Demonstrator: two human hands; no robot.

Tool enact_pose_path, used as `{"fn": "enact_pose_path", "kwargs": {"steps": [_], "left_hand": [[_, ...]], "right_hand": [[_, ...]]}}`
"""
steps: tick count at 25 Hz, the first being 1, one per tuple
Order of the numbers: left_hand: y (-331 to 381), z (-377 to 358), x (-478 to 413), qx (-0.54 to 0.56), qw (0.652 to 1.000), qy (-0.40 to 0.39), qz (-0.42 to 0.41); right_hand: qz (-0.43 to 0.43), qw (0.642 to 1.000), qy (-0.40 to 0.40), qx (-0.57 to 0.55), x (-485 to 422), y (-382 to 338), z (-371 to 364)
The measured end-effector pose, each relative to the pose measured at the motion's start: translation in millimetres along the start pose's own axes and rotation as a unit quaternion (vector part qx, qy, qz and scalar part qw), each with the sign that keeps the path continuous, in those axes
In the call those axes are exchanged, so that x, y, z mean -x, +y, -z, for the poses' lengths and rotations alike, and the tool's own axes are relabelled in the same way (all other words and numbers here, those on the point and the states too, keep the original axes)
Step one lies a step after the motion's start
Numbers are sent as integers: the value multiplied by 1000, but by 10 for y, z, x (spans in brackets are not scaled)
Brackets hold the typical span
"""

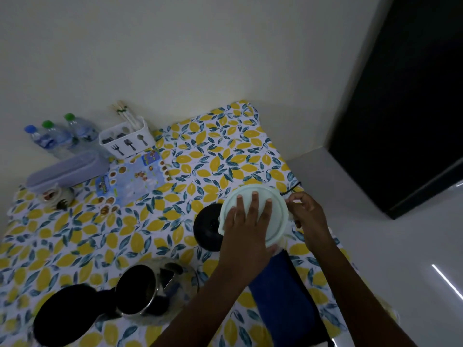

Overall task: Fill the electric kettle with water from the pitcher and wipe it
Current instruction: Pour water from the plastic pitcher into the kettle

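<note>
The pitcher (276, 221) stands near the table's right edge, seen from above with a pale mint lid. My left hand (246, 226) lies flat on that lid, fingers spread. My right hand (307, 211) curls at the pitcher's right side where its handle is, fingers bent around it. The glass electric kettle (155, 289) sits at the front left with its black lid hinged open to the left. Its round black base (208, 227) lies just left of the pitcher. A folded blue cloth (283, 296) rests in front of the pitcher, partly under my arms.
A lemon-print cloth (140, 231) covers the table. At the back left stand three water bottles (57, 136), a white cutlery holder (126, 140), a lilac box (67, 169) and a printed leaflet (132, 181). A black power cord (292, 187) hangs off the right edge.
</note>
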State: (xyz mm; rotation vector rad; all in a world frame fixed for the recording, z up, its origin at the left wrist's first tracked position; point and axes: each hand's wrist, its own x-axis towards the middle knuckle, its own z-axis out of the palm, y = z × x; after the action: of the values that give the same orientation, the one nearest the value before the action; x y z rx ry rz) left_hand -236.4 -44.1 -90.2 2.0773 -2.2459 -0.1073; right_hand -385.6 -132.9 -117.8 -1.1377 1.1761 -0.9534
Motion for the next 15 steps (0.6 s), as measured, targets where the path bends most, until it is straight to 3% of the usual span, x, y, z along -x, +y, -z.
{"fn": "enact_pose_path", "kwargs": {"steps": [6, 15], "left_hand": [[-198, 248, 693, 9, 997, 55, 51], [-589, 457, 1434, 136, 982, 101, 82]], "right_hand": [[36, 998, -41, 3, 539, -351, -507], [80, 983, -81, 141, 1021, -688, -1234]]}}
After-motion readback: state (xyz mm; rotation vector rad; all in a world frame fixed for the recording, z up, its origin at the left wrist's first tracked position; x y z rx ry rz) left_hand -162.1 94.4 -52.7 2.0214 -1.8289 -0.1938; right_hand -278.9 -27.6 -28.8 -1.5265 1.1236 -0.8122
